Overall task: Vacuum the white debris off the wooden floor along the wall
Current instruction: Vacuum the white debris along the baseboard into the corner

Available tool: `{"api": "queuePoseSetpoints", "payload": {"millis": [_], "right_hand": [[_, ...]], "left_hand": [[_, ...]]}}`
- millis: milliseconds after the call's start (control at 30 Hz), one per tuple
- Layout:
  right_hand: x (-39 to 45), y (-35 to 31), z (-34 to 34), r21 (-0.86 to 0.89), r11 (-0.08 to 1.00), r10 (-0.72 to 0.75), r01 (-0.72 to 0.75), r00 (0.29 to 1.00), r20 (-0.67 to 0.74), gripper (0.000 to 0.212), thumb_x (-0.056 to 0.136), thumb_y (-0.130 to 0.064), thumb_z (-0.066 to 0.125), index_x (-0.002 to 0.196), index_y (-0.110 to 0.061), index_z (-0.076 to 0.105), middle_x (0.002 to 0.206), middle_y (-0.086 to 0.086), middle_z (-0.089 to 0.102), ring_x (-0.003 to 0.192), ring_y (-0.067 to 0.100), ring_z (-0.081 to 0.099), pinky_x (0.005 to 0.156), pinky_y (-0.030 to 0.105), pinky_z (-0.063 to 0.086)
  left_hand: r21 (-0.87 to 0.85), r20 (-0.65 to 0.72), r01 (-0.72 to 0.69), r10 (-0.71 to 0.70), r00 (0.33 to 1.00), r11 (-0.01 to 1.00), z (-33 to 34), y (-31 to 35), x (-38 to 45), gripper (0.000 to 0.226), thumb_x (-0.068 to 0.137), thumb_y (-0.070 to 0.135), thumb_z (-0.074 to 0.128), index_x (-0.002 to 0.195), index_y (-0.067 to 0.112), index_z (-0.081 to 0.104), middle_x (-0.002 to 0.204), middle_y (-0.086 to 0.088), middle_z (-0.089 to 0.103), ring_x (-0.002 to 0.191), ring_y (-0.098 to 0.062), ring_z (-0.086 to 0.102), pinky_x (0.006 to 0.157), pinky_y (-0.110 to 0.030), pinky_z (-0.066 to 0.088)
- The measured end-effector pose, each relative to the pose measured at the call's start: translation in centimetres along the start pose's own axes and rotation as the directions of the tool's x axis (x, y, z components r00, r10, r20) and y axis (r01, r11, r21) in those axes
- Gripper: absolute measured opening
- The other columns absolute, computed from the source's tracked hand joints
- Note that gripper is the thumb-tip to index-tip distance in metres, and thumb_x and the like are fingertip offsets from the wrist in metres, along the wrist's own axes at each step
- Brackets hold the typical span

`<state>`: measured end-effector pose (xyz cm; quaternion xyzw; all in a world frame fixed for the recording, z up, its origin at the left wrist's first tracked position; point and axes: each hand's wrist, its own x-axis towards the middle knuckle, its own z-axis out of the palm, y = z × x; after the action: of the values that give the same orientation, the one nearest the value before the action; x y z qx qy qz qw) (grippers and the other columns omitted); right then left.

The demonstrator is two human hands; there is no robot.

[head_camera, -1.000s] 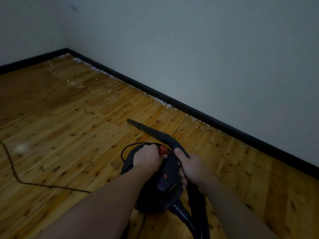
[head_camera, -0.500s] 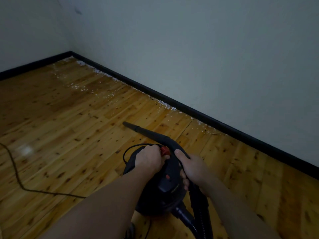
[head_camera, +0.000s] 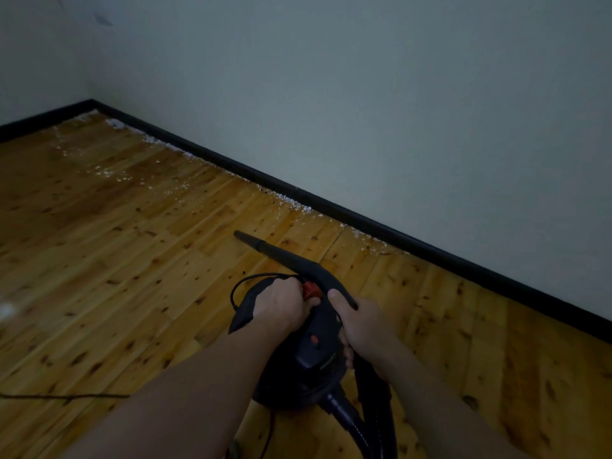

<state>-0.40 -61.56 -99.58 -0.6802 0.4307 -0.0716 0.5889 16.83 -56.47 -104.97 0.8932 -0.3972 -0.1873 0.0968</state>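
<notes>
Progress: early. White debris lies along baseboard, 10–1 o'clock of nozzle, apart. L hand grips vacuum handle; R hand clamped on wand. Whole strip left, per view.

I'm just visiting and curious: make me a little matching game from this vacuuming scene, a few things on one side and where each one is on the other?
Things:
1. white debris
2. left hand
3. right hand
4. nozzle tip

Places:
A. on the curved wand handle
B. strewn along the black baseboard
C. on top of the vacuum body, by the red button
D. over bare floorboards, short of the wall

Pairs: 1-B, 2-C, 3-A, 4-D
</notes>
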Motion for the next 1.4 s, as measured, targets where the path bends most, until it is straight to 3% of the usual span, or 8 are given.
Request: {"api": "queuePoseSetpoints", "payload": {"millis": [233, 433, 600, 867, 1067, 1400], "right_hand": [[-0.5, 1.0, -1.7, -0.006, 1.0, -0.007, 0.006, 0.997, -0.073, 0.055, 0.104, -0.053, 0.051, 0.067, -0.013, 0.053, 0.051, 0.005, 0.051, 0.041, 0.022, 0.052, 0.048, 0.033, 0.045], [-0.8, 1.5, -2.8, -0.058, 0.998, -0.014, 0.009, 0.995, -0.098, 0.056, 0.104, -0.056, 0.049, 0.067, -0.015, 0.054, 0.049, 0.002, 0.053, 0.041, 0.021, 0.056, 0.048, 0.033, 0.046], [-1.1, 1.6, -3.3, -0.046, 0.999, -0.018, 0.013, 0.993, -0.117, 0.053, 0.104, -0.053, 0.05, 0.067, -0.015, 0.053, 0.048, 0.0, 0.052, 0.04, 0.018, 0.054, 0.048, 0.032, 0.045], [-2.0, 1.7, -4.3, -0.008, 0.999, 0.03, -0.031, 0.988, -0.152, 0.052, 0.106, -0.051, 0.051, 0.072, -0.012, 0.056, 0.048, 0.0, 0.054, 0.038, 0.017, 0.054, 0.043, 0.029, 0.044], [-3.0, 1.5, -5.0, 0.0, 0.999, 0.05, -0.05, 0.984, -0.17, 0.052, 0.107, -0.05, 0.049, 0.073, -0.011, 0.055, 0.046, -0.001, 0.052, 0.036, 0.016, 0.052, 0.039, 0.023, 0.042], [-4.5, 2.4, -5.5, -0.016, 0.999, 0.036, -0.041, 0.967, -0.251, 0.053, 0.107, -0.048, 0.05, 0.066, -0.014, 0.052, 0.042, -0.004, 0.049, 0.034, 0.014, 0.051, 0.038, 0.022, 0.041]], "left_hand": [[0.009, -0.004, -0.028, 0.028, 1.0, 1.0, 0.8, 2.0, 0.2, 0.037, 0.096, 0.057, 0.063, 0.103, 0.021, 0.061, 0.089, 0.001, 0.063, 0.078, -0.022, 0.063, 0.06, -0.037, 0.049], [-0.025, 0.004, -0.068, 0.068, 0.998, 0.997, 1.9, 3.4, 0.4, 0.041, 0.092, 0.064, 0.063, 0.102, 0.024, 0.062, 0.092, 0.001, 0.067, 0.082, -0.025, 0.066, 0.073, -0.043, 0.059], [-0.003, 0.01, -0.082, 0.082, 0.997, 0.997, 2.4, 4.4, 0.2, 0.043, 0.093, 0.066, 0.062, 0.101, 0.024, 0.061, 0.09, 0.0, 0.066, 0.081, -0.025, 0.065, 0.066, -0.039, 0.054], [0.013, 0.02, -0.079, 0.079, 0.997, 0.997, 2.0, 5.3, -0.3, 0.037, 0.096, 0.056, 0.064, 0.105, 0.02, 0.062, 0.098, -0.003, 0.067, 0.09, -0.027, 0.067, 0.071, -0.039, 0.054], [0.009, 0.043, -0.073, 0.073, 0.996, 0.997, 1.9, 5.5, -0.7, 0.037, 0.096, 0.057, 0.063, 0.096, 0.021, 0.053, 0.091, -0.002, 0.057, 0.089, -0.028, 0.063, 0.068, -0.037, 0.046], [-0.016, 0.063, -0.097, 0.098, 0.993, 0.995, 2.5, 5.8, -1.9, 0.037, 0.095, 0.058, 0.063, 0.093, 0.022, 0.054, 0.091, -0.002, 0.062, 0.08, -0.024, 0.06, 0.068, -0.037, 0.049]]}}
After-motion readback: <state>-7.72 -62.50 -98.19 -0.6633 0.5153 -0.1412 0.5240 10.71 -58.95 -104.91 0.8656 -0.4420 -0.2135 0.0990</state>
